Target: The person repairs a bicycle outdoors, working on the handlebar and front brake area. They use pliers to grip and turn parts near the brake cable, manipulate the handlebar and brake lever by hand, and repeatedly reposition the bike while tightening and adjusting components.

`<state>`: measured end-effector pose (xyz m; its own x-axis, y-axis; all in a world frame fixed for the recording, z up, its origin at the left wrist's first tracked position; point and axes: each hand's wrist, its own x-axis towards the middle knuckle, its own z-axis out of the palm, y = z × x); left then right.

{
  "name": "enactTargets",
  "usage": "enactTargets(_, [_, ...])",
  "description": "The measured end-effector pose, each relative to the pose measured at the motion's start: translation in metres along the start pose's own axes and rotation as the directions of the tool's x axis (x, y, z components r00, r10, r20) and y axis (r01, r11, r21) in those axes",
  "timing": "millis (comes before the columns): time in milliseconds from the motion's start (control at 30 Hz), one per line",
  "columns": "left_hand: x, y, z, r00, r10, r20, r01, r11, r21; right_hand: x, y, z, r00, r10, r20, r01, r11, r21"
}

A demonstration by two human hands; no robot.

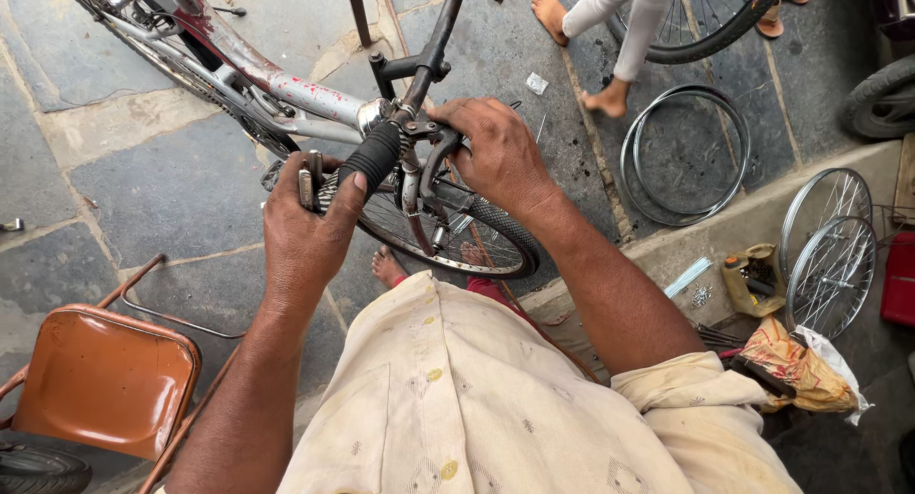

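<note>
A worn silver and red bicycle (286,84) stands in front of me on the stone floor. My left hand (305,232) is wrapped around its black rubber handlebar grip (374,156), thumb on top. My right hand (496,151) is closed over the brake lever and clamp (424,137) just beside the grip. The front wheel (477,241) shows beneath my hands, and the black handlebar stem (434,46) runs away toward the top. My cream shirt fills the bottom middle.
An orange metal chair (105,380) stands at lower left. Bare wheel rims (681,156) lie on the floor to the right; two spoked wheels (829,251) lean by a step. Another person's bare feet (610,99) are at the top. A cloth bag (801,365) lies at right.
</note>
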<state>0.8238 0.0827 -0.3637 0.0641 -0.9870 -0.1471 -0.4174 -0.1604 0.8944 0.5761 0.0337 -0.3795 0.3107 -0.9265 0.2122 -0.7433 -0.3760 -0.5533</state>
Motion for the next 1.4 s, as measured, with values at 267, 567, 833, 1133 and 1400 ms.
enactTargets(267, [-0.008,0.003,0.001,1.0,0.028,0.003,-0.027,0.999,-0.018,-0.011,0.005,0.013,0.991,0.097,-0.095,-0.093,0.995,0.046])
enactTargets(567, [-0.009,-0.039,0.004,0.986,0.165,-0.009,-0.165,0.985,-0.051,-0.029,0.035,0.035,0.895,0.443,-0.053,-0.414,0.87,0.267])
enactTargets(833, [-0.028,-0.134,0.046,0.8,-0.56,0.216,0.379,0.191,-0.906,-0.087,-0.015,0.073,0.816,0.388,0.428,-0.533,0.792,0.298])
enactTargets(1133, [-0.013,-0.108,0.046,0.781,-0.427,0.456,0.569,0.187,-0.801,-0.107,-0.037,0.084,0.523,0.488,0.699,-0.842,0.173,0.51])
enactTargets(1400, [-0.039,-0.104,0.053,0.645,-0.247,0.723,0.755,0.35,-0.554,-0.109,0.0,0.017,0.807,0.486,0.335,-0.485,0.223,0.845])
